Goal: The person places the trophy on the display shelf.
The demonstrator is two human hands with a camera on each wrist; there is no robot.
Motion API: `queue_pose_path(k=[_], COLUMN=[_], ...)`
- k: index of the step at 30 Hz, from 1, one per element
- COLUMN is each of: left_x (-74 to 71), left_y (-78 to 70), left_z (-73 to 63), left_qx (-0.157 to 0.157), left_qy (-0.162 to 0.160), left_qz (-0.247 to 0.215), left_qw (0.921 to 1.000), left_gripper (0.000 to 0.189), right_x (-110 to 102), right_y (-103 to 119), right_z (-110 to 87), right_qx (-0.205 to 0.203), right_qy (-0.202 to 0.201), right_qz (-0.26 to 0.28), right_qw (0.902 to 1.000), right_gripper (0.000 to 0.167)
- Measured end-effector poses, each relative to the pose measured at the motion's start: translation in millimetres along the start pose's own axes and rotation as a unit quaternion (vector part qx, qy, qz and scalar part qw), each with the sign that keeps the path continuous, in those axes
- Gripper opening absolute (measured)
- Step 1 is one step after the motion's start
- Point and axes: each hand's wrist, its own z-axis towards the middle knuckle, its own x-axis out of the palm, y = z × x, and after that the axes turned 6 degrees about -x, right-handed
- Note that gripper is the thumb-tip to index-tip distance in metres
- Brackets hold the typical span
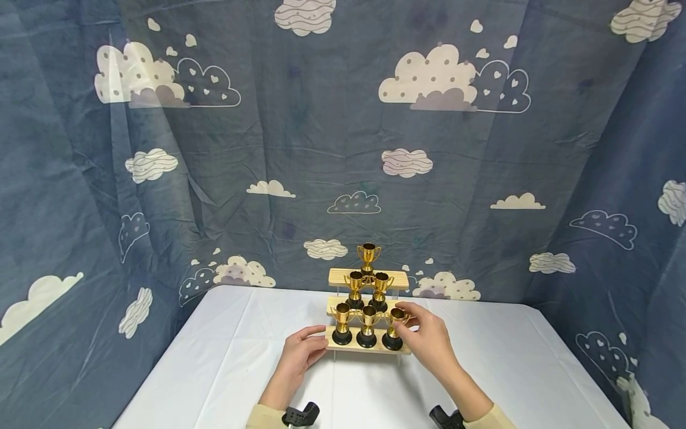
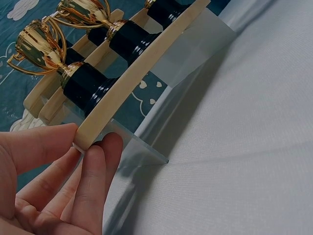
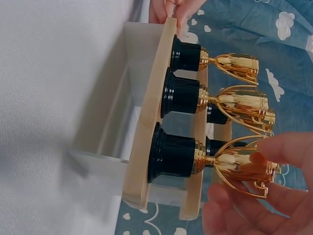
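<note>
A three-tier wooden display stand (image 1: 370,348) with clear supports bears several small gold trophies on black bases. Three are in the front row, two on the middle tier, and one trophy (image 1: 368,254) is at the top. My left hand (image 1: 301,351) grips the left end of the front plank (image 2: 110,106), thumb side above and fingertips curling beneath. At the other end, my right hand (image 1: 429,335) holds the gold cup of the right-hand front trophy (image 3: 171,155) between thumb and fingers. Its black base stands upright on the plank. Beside it is the middle front trophy (image 1: 367,326).
A white cloth covers the table (image 1: 241,333) under the stand. Behind and at both sides hangs a dark blue curtain (image 1: 321,137) with printed clouds, close behind the top tier. Black straps with devices (image 1: 301,414) sit on the wrists.
</note>
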Motion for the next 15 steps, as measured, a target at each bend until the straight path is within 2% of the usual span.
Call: queue_pose_path(k=[15], left_x=[0.0], left_y=[-0.2], left_z=[0.0], left_qx=[-0.002], left_qy=[-0.002], left_qz=[0.006], left_qw=[1.0000], left_gripper=[0.050], right_x=[1.2], right_y=[-1.5], right_z=[1.0], right_qx=[-0.003], right_qy=[0.000], right_qz=[0.000], right_qw=[1.0000], right_gripper=[0.040])
